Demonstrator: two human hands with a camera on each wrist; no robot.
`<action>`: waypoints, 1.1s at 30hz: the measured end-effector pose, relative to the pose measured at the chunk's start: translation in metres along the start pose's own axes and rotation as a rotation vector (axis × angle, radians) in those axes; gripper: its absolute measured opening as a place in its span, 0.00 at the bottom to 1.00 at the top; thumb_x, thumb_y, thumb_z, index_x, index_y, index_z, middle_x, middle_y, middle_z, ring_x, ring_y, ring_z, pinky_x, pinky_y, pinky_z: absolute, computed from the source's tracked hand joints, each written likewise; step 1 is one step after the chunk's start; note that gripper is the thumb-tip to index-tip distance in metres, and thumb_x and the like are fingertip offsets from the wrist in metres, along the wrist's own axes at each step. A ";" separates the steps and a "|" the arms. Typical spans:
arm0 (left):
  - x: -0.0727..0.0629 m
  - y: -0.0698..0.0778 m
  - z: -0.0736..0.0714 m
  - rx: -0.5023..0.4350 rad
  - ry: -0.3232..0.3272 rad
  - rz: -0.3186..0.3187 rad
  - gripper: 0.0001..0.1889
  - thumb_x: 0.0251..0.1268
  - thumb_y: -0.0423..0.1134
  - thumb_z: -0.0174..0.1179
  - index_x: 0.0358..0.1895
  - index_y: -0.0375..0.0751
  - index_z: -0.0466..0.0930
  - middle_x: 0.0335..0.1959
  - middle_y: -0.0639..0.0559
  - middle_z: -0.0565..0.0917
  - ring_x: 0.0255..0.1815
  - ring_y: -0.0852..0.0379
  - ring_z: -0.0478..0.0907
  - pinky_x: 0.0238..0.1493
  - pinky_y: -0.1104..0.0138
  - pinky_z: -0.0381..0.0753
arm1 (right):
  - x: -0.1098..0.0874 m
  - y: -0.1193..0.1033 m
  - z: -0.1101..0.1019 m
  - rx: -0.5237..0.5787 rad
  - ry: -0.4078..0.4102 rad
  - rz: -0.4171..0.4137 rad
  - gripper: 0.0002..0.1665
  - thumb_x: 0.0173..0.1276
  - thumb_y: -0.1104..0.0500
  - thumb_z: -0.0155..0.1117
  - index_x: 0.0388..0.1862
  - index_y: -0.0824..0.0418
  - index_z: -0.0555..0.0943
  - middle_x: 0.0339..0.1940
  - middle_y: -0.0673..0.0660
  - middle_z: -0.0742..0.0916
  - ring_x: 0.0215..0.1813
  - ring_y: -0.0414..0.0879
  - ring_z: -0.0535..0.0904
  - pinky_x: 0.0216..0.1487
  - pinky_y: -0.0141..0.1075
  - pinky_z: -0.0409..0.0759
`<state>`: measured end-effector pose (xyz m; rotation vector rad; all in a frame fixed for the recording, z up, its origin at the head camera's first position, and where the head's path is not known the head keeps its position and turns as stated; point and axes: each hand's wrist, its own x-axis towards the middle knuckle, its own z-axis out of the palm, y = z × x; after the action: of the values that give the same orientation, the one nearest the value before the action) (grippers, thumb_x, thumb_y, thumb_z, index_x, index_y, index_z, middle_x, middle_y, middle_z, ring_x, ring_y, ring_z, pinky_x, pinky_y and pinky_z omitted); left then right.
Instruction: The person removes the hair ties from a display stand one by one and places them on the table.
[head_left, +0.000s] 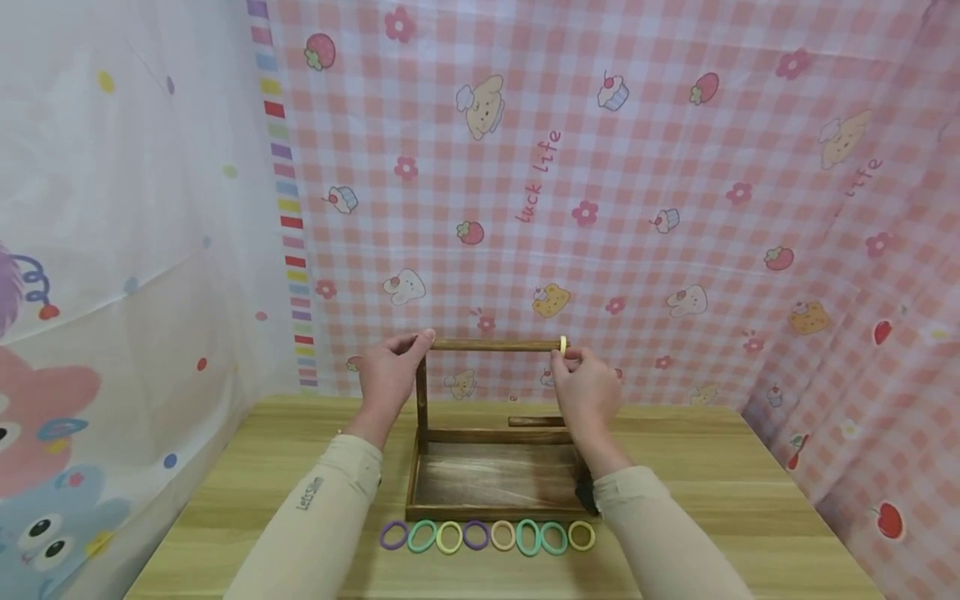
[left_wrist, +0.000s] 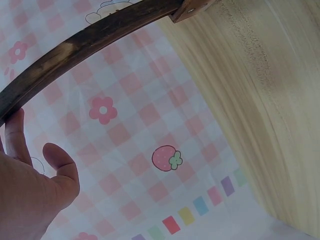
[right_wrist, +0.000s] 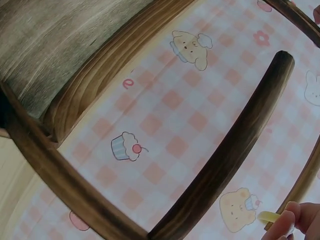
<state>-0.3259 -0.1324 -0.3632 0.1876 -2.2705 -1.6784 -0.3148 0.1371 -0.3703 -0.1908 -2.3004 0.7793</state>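
Note:
A dark wooden rack (head_left: 422, 392) has a tray base (head_left: 495, 479). A long top bar (head_left: 495, 344) runs right from its left post. My left hand (head_left: 390, 371) holds the rack at the top left corner; in the left wrist view a fingertip touches the post (left_wrist: 70, 50). My right hand (head_left: 588, 387) pinches a yellow hair tie (head_left: 563, 343) at the bar's right end, and the bar's tip appears to pass through it. In the right wrist view, thumb and finger grip this hair tie (right_wrist: 268, 216). Several coloured hair ties (head_left: 476, 535) lie in a row before the tray.
A shorter lower bar (head_left: 534, 422) reaches left from the rack's right side, with a free inner end in the right wrist view. The rack stands on a light wood table (head_left: 300, 483). A pink checked curtain (head_left: 637, 167) hangs behind, a white patterned one (head_left: 150, 250) at left.

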 end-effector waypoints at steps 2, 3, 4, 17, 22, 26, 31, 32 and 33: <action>0.000 0.001 0.000 -0.006 0.002 0.000 0.27 0.71 0.65 0.66 0.60 0.51 0.90 0.61 0.48 0.89 0.64 0.45 0.85 0.66 0.47 0.84 | 0.001 0.003 -0.001 -0.004 -0.006 0.010 0.21 0.77 0.43 0.68 0.45 0.60 0.91 0.37 0.58 0.95 0.30 0.55 0.90 0.23 0.40 0.77; -0.001 0.001 0.000 -0.011 -0.001 0.001 0.26 0.72 0.65 0.66 0.60 0.51 0.90 0.61 0.48 0.90 0.64 0.45 0.85 0.66 0.47 0.84 | 0.002 0.004 -0.002 -0.007 -0.008 0.015 0.21 0.77 0.42 0.68 0.45 0.60 0.91 0.37 0.57 0.96 0.30 0.54 0.90 0.23 0.38 0.75; -0.001 0.001 0.000 -0.011 -0.001 0.001 0.26 0.71 0.65 0.66 0.59 0.51 0.90 0.60 0.48 0.90 0.63 0.45 0.85 0.66 0.47 0.84 | 0.003 0.006 -0.003 -0.010 -0.008 0.021 0.21 0.77 0.42 0.68 0.45 0.59 0.91 0.37 0.56 0.96 0.30 0.54 0.90 0.22 0.37 0.73; -0.001 0.003 -0.001 -0.006 -0.002 0.017 0.28 0.71 0.67 0.66 0.60 0.50 0.90 0.61 0.47 0.90 0.64 0.45 0.85 0.66 0.47 0.84 | 0.005 0.028 -0.012 0.012 -0.014 0.014 0.17 0.76 0.47 0.70 0.44 0.61 0.90 0.37 0.58 0.95 0.28 0.54 0.91 0.19 0.33 0.69; -0.001 0.004 -0.002 0.006 0.002 0.012 0.27 0.71 0.66 0.66 0.60 0.50 0.90 0.61 0.48 0.90 0.64 0.45 0.84 0.67 0.48 0.83 | 0.003 0.038 -0.018 -0.008 -0.029 0.011 0.19 0.76 0.47 0.69 0.46 0.62 0.90 0.37 0.60 0.95 0.28 0.54 0.90 0.18 0.33 0.68; 0.000 0.003 -0.001 0.005 0.008 0.009 0.26 0.73 0.64 0.66 0.60 0.50 0.90 0.61 0.47 0.90 0.64 0.44 0.85 0.67 0.47 0.83 | 0.003 0.048 -0.022 -0.039 -0.013 -0.013 0.18 0.76 0.48 0.69 0.45 0.62 0.91 0.35 0.60 0.95 0.27 0.54 0.89 0.19 0.34 0.67; -0.001 0.003 -0.001 -0.001 0.008 0.006 0.25 0.73 0.63 0.66 0.59 0.49 0.90 0.60 0.47 0.90 0.63 0.45 0.85 0.66 0.47 0.84 | 0.000 0.065 -0.028 -0.058 -0.013 -0.023 0.16 0.74 0.49 0.70 0.41 0.62 0.91 0.34 0.60 0.95 0.29 0.56 0.90 0.21 0.34 0.67; -0.001 0.003 -0.001 -0.001 0.007 0.006 0.25 0.73 0.63 0.66 0.59 0.50 0.90 0.60 0.47 0.90 0.63 0.45 0.85 0.65 0.48 0.84 | -0.001 0.069 -0.030 -0.070 -0.019 -0.021 0.16 0.74 0.48 0.70 0.40 0.61 0.91 0.34 0.60 0.95 0.29 0.56 0.89 0.20 0.35 0.67; -0.001 0.003 -0.001 -0.002 0.005 0.007 0.25 0.73 0.63 0.66 0.59 0.49 0.90 0.60 0.47 0.90 0.63 0.45 0.85 0.65 0.48 0.84 | -0.002 0.072 -0.032 -0.080 -0.025 -0.019 0.16 0.74 0.48 0.70 0.39 0.61 0.90 0.33 0.60 0.95 0.28 0.56 0.88 0.20 0.35 0.66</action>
<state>-0.3243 -0.1317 -0.3603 0.1831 -2.2635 -1.6750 -0.2979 0.2098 -0.3951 -0.1964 -2.3550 0.6849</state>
